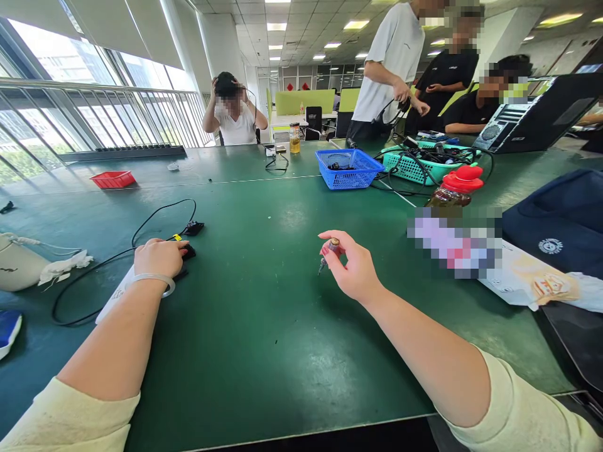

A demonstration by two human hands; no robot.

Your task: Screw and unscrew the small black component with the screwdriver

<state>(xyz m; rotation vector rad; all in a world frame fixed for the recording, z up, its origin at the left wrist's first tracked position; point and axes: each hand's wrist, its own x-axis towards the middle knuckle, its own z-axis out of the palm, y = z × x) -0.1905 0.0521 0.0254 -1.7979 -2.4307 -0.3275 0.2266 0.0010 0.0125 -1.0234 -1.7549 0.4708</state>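
My left hand lies palm down over a white power strip, its fingers curled on a black plug that they partly hide. Just beyond it is another black plug, with a yellow tag near it. A black cord loops around the strip's left side. Above the middle right of the green table, my right hand pinches a small pointed tool with a brownish round end. Its thin metal tip points down and left; its exact kind is unclear.
A red tray, a blue basket and a green basket of cables stand farther back. At right are a red-lidded bottle, a paper bag and a dark bag. Several people are around the table.
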